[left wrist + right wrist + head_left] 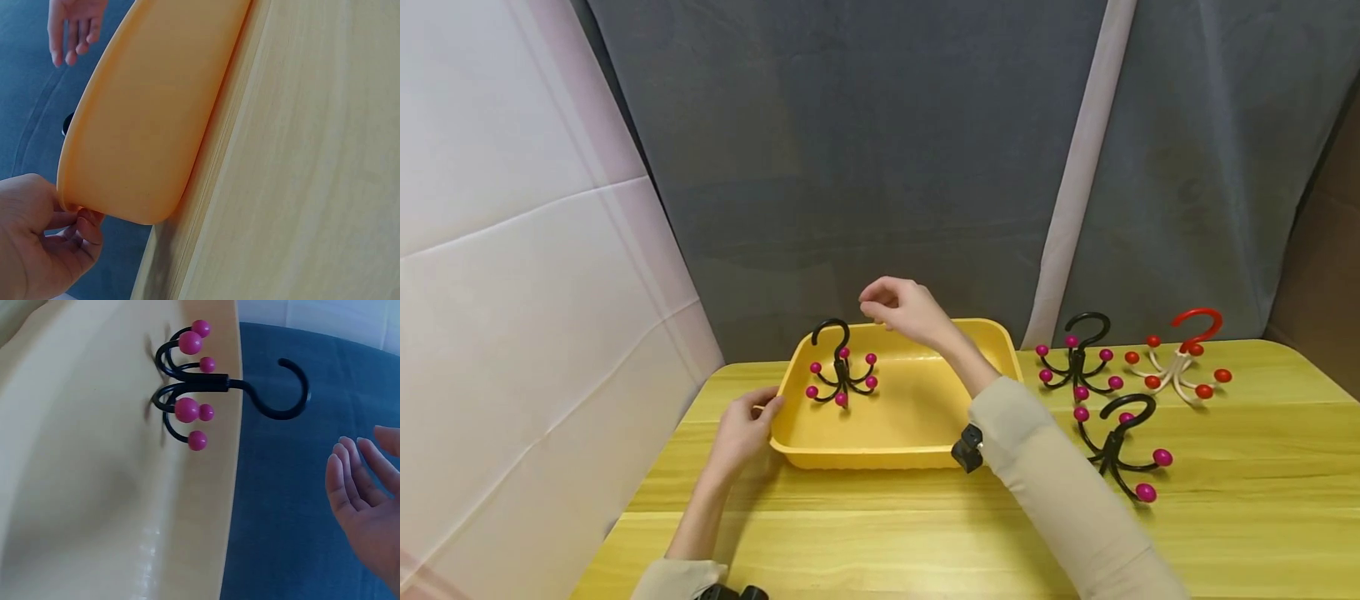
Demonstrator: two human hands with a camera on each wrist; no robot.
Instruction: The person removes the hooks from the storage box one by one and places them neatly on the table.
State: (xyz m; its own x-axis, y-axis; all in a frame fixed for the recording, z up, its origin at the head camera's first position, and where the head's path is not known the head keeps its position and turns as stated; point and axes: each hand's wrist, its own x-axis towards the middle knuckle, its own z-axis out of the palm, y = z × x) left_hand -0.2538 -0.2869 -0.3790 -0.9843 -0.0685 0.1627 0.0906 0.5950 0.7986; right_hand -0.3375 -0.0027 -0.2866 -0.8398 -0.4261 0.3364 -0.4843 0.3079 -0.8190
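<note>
A yellow plastic basin [880,457] sits on the table, and my left hand [742,431] grips its rim at the left end. In the left wrist view the left hand's fingers [87,234] curl under the rim at the basin's corner. Inside the basin, toward its left, a black multi-arm hook hanger [841,371] with magenta ball tips stands with its hook up. My right hand [908,308] is raised above the basin's far rim, its fingers loosely bent and holding nothing. In the right wrist view that hand [369,500] is apart from the hanger.
Right of the basin stand two more black hangers with magenta tips, one farther back [1077,362] and one nearer [1112,450]. A white hanger [1177,365] with a red hook and red tips stands at the far right. Grey cloth [887,167] hangs behind the wooden table [850,533].
</note>
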